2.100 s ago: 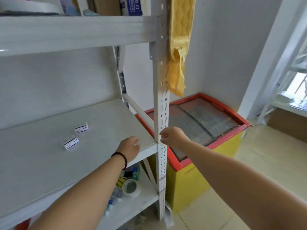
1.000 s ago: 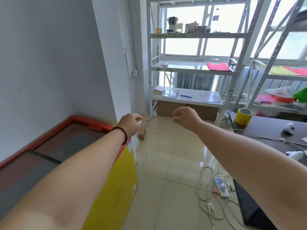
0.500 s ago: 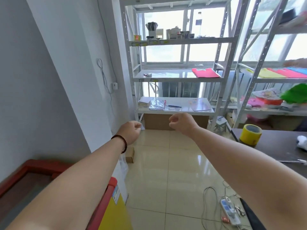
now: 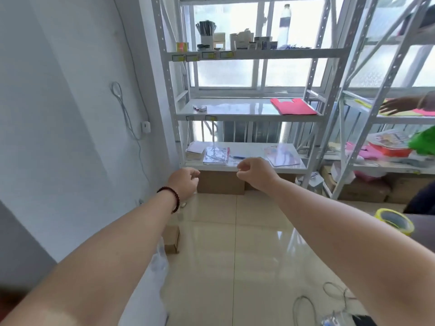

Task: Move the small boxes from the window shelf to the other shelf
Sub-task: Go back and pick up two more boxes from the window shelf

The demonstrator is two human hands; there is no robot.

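The white metal window shelf (image 4: 244, 115) stands ahead against the window. Two small white boxes (image 4: 200, 108) lie at the left end of its middle board. More small boxes (image 4: 256, 44) stand on the top board beside a pen cup. My left hand (image 4: 184, 183), with a dark bead bracelet on the wrist, and my right hand (image 4: 255, 172) are both stretched forward in mid-air, fingers loosely curled, holding nothing. Both hands are well short of the shelf.
A red folder (image 4: 292, 106) lies on the middle board, booklets (image 4: 215, 155) on the lower one. Cardboard boxes (image 4: 221, 184) sit under the shelf, another small one (image 4: 171, 238) on the floor. Another person's hand (image 4: 397, 105) reaches over the right-hand shelf. Yellow tape (image 4: 395, 221) and cables (image 4: 306, 309) lie at right.
The view has turned from the other shelf, where two small boxes lay, to the window shelf and has drawn closer to it. Both hands stay raised and empty.
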